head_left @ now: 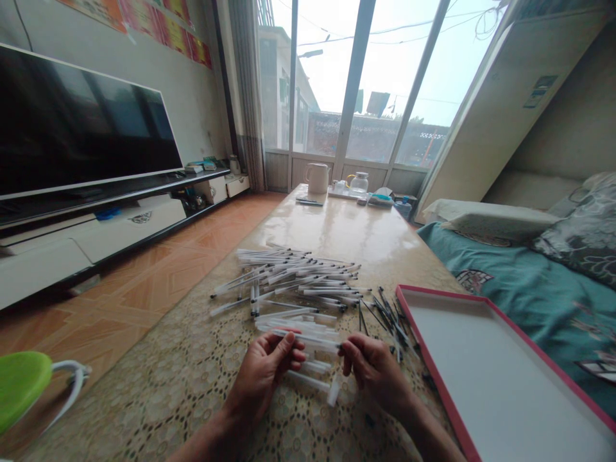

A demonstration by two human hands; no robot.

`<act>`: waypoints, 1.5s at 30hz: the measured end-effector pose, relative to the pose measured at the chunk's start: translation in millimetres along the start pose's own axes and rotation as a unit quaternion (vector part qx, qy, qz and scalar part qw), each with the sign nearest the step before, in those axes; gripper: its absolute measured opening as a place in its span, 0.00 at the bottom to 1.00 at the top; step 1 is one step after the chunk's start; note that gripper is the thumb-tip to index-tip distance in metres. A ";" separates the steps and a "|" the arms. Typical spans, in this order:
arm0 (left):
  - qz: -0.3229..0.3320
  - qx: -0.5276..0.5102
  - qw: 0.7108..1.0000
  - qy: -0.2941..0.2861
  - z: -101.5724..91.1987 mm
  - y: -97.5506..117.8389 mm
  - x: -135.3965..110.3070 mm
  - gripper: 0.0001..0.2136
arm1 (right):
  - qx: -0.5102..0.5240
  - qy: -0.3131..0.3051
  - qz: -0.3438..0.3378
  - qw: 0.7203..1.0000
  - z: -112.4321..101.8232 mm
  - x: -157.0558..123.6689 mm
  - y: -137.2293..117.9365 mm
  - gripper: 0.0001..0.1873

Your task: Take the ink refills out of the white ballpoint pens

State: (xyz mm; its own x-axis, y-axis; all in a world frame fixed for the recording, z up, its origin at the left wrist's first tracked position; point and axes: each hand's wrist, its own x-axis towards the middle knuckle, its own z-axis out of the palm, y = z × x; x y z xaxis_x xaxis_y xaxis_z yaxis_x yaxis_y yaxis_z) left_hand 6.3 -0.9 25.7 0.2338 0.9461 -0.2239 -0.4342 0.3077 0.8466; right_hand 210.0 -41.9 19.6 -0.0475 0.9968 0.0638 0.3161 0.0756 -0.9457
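Note:
My left hand (267, 372) and my right hand (373, 369) are low over the table (337, 231), fingers pinched together. Between them runs one clear pen barrel (315, 340), held at each end. Under and beyond the hands lies a heap of several clear pen barrels (293, 276). A smaller bunch of thin dark refills (385, 314) lies just right of the heap, close to my right hand. A loose clear cap (333, 391) rests on the lace cloth between my wrists.
A shallow box lid with a red rim (481, 359) sits at the right. At the far end stand a white jug (317, 178) and a glass pot (359, 184). A green stool (22, 385) is at the lower left, a television (81, 122) left, a bed (529, 289) right.

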 end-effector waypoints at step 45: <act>0.010 0.001 1.000 -0.010 -0.6 -1.5 -0.5 0.12 | 0.066 -0.026 0.017 0.997 4.4 1.0 3.1 0.16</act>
State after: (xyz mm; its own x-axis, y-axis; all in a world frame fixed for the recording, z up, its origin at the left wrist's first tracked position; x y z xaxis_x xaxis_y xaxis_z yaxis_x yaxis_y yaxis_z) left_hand 6.3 -1.8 24.3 0.2417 0.9502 -0.1968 -0.4372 0.2877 0.8521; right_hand 206.7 -40.8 15.3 -0.0889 0.9959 0.0184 0.1914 0.0352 -0.9809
